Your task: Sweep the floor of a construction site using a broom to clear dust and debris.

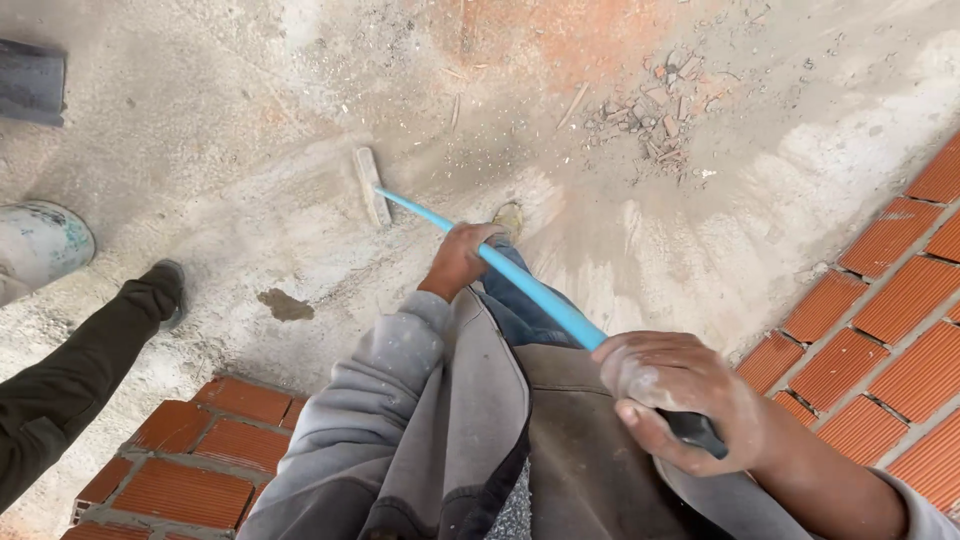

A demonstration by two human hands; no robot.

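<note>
Broom handle (520, 283) end hidden inside right hand (680, 398); its head (371, 186) blurred w/ dust. Co-worker's leg (75, 375) & bucket (38, 245) cut off at left edge.

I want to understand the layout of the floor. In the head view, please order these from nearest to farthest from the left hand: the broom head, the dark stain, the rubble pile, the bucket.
From the left hand:
1. Broom head, just ahead-left, at the end of the blue handle.
2. Dark stain, left on the floor.
3. Rubble pile, ahead-right.
4. Bucket, far left edge.
</note>
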